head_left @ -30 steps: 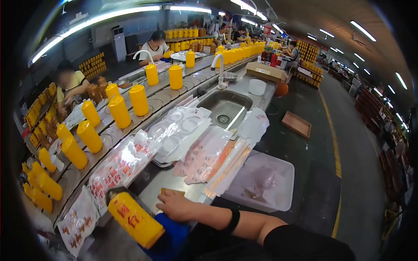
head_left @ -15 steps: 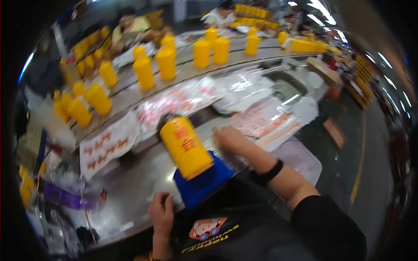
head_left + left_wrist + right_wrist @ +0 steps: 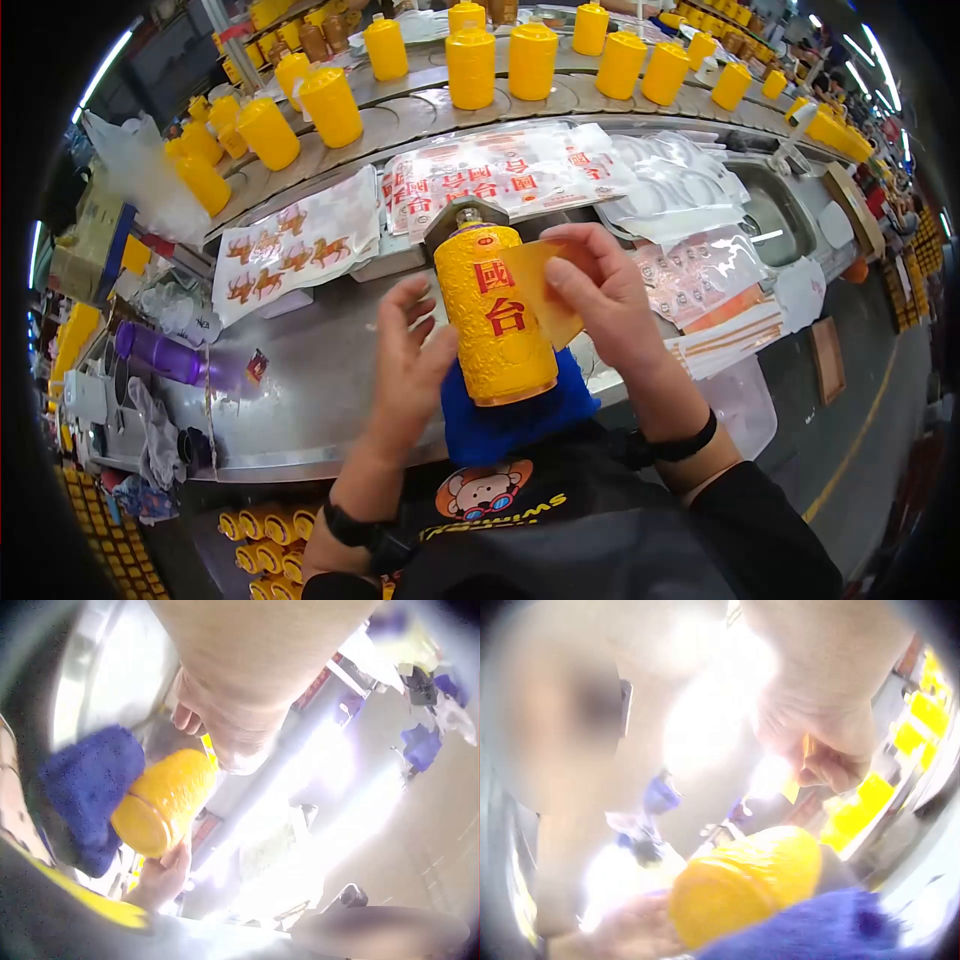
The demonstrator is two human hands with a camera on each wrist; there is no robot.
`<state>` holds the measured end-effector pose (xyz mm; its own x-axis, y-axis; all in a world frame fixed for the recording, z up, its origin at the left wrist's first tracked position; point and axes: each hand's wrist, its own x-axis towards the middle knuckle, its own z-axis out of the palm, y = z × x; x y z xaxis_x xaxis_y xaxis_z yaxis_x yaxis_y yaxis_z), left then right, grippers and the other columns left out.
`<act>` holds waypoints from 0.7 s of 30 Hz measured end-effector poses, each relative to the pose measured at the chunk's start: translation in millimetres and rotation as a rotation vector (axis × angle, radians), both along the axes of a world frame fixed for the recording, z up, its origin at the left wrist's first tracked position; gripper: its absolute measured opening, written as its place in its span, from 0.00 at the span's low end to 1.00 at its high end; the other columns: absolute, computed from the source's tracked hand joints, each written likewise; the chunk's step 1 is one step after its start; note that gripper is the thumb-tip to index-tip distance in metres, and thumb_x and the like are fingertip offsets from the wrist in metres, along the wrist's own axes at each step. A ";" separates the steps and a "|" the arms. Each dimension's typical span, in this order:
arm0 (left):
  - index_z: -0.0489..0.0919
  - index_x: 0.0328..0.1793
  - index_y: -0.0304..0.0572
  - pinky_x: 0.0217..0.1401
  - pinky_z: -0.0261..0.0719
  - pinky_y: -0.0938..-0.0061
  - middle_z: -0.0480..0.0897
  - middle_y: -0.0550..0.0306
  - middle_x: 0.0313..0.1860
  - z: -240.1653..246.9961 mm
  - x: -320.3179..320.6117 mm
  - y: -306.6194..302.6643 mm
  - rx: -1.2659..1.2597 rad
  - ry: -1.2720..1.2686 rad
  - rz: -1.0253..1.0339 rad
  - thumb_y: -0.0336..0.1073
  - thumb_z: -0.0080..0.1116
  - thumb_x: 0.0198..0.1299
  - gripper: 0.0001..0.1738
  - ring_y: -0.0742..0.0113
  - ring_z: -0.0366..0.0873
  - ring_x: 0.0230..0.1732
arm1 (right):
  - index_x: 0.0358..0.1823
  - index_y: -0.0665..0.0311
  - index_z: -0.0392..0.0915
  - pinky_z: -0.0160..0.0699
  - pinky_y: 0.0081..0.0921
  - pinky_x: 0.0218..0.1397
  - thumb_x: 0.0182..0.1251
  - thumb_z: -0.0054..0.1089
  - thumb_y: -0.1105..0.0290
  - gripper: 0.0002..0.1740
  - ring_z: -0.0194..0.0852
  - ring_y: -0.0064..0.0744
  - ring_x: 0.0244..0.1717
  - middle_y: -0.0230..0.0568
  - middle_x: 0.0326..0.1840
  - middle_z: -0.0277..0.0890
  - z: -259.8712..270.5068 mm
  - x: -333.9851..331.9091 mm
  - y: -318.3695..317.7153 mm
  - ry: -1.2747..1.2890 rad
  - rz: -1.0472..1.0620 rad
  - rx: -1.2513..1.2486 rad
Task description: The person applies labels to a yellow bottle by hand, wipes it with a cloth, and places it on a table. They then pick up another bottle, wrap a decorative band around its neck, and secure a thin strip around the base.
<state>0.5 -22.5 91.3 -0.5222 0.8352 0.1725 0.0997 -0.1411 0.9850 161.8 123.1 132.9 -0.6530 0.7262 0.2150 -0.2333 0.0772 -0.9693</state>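
A yellow embossed bottle (image 3: pixel 478 345) with red characters lies tilted, its neck in a grey holder (image 3: pixel 437 228) and its base over a blue cloth (image 3: pixel 520 425). My right hand (image 3: pixel 615 310) pinches a thin amber rectangular sheet (image 3: pixel 543 292) between thumb and fingers, overlapping the bottle's right side. Beside the bottle's left side is my left hand (image 3: pixel 403 360), fingers loosely bent and nothing in them. The left wrist view shows the bottle (image 3: pixel 176 795) base-first next to the cloth (image 3: pixel 86 787). In the right wrist view the right hand (image 3: pixel 821 727) is above the bottle (image 3: pixel 780 866).
Decal sheets with red characters (image 3: pixel 540 165) and horse decals (image 3: pixel 290 255) lie behind the bottle. Farther back, yellow bottles line a conveyor (image 3: pixel 400 110). At right are a sink (image 3: pixel 770 205) and paper strips (image 3: pixel 735 335); a purple bottle (image 3: pixel 160 352) lies at left.
The view has swung left and down onto the bottle. My right hand has come from the tabletop up to the bottle with the amber sheet; my left hand has risen to the bottle's left side.
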 end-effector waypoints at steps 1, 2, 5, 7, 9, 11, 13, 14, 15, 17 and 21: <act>0.58 0.71 0.39 0.67 0.68 0.67 0.66 0.50 0.63 -4.9 8.0 12.2 0.026 0.000 -0.003 0.37 0.58 0.63 0.33 0.63 0.67 0.63 | 0.56 0.64 0.71 0.73 0.14 0.46 0.72 0.56 0.72 0.14 0.72 0.14 0.41 0.28 0.41 0.75 -5.7 -2.5 0.0 0.000 0.055 -0.053; 0.57 0.72 0.39 0.67 0.68 0.67 0.66 0.48 0.64 -7.9 15.3 19.8 0.052 -0.003 -0.008 0.37 0.60 0.62 0.35 0.61 0.67 0.63 | 0.57 0.65 0.71 0.73 0.15 0.47 0.72 0.56 0.72 0.14 0.72 0.14 0.42 0.30 0.43 0.75 -12.6 -2.9 0.8 -0.027 0.045 -0.057; 0.51 0.75 0.41 0.67 0.69 0.66 0.65 0.46 0.64 -8.9 28.8 28.7 0.094 -0.072 0.015 0.37 0.61 0.61 0.40 0.60 0.68 0.63 | 0.56 0.66 0.71 0.74 0.17 0.47 0.71 0.57 0.73 0.15 0.74 0.16 0.43 0.33 0.44 0.77 -35.4 5.8 12.3 -0.070 -0.068 -0.034; 0.49 0.75 0.42 0.67 0.69 0.66 0.65 0.46 0.63 -7.7 33.3 32.6 0.134 -0.130 0.009 0.36 0.60 0.61 0.41 0.60 0.68 0.63 | 0.55 0.67 0.72 0.76 0.19 0.46 0.70 0.59 0.71 0.15 0.76 0.20 0.43 0.35 0.43 0.77 -30.1 10.1 9.2 0.023 -0.080 -0.122; 0.48 0.76 0.43 0.67 0.70 0.66 0.64 0.46 0.63 -7.9 35.2 31.5 0.140 -0.154 0.009 0.36 0.59 0.62 0.41 0.60 0.68 0.63 | 0.54 0.67 0.73 0.77 0.19 0.46 0.69 0.59 0.72 0.14 0.77 0.21 0.43 0.37 0.43 0.78 -39.3 8.0 9.7 -0.015 -0.025 -0.073; 0.47 0.76 0.44 0.67 0.70 0.66 0.64 0.47 0.62 -9.2 34.0 31.4 0.123 -0.150 0.004 0.35 0.58 0.62 0.41 0.61 0.68 0.63 | 0.53 0.66 0.73 0.78 0.19 0.46 0.69 0.57 0.74 0.13 0.79 0.26 0.43 0.41 0.43 0.80 -40.8 7.7 14.9 -0.151 -0.185 0.178; 0.47 0.76 0.44 0.67 0.70 0.66 0.64 0.47 0.63 -10.1 35.0 32.9 0.145 -0.150 0.009 0.35 0.58 0.62 0.41 0.61 0.68 0.64 | 0.48 0.62 0.77 0.73 0.29 0.47 0.62 0.62 0.76 0.13 0.77 0.34 0.40 0.40 0.39 0.78 -29.4 11.9 17.6 -0.117 -0.273 0.711; 0.47 0.76 0.45 0.68 0.69 0.65 0.63 0.47 0.63 -11.0 35.7 32.5 0.153 -0.151 0.012 0.36 0.57 0.63 0.41 0.61 0.68 0.64 | 0.46 0.60 0.79 0.71 0.32 0.47 0.58 0.65 0.76 0.13 0.76 0.36 0.39 0.38 0.37 0.77 -23.3 13.0 20.8 -0.084 -0.253 1.104; 0.47 0.76 0.45 0.68 0.69 0.65 0.63 0.47 0.63 -11.9 36.5 31.6 0.162 -0.169 -0.002 0.36 0.57 0.63 0.41 0.61 0.68 0.64 | 0.42 0.56 0.81 0.65 0.36 0.47 0.53 0.67 0.74 0.13 0.72 0.37 0.37 0.35 0.35 0.75 -13.5 17.2 10.5 -0.096 -0.151 1.156; 0.46 0.77 0.45 0.68 0.68 0.65 0.63 0.47 0.63 -11.8 34.8 33.6 0.194 -0.194 -0.027 0.36 0.57 0.63 0.41 0.61 0.67 0.64 | 0.43 0.55 0.82 0.66 0.34 0.46 0.53 0.69 0.74 0.14 0.73 0.37 0.37 0.35 0.34 0.75 9.8 29.2 9.7 -0.144 0.146 1.045; 0.46 0.77 0.43 0.72 0.62 0.65 0.62 0.46 0.66 -17.7 31.6 31.2 0.162 -0.151 -0.033 0.38 0.56 0.65 0.41 0.60 0.63 0.69 | 0.43 0.62 0.81 0.71 0.29 0.36 0.55 0.68 0.74 0.13 0.74 0.35 0.32 0.38 0.32 0.75 13.8 10.6 34.4 -0.212 0.262 0.840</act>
<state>32.0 8.8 73.6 -0.5250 0.8201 0.2278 -0.0548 -0.2997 0.9525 172.4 157.6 146.8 -0.8617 0.2072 0.4631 -0.1654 0.7482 -0.6425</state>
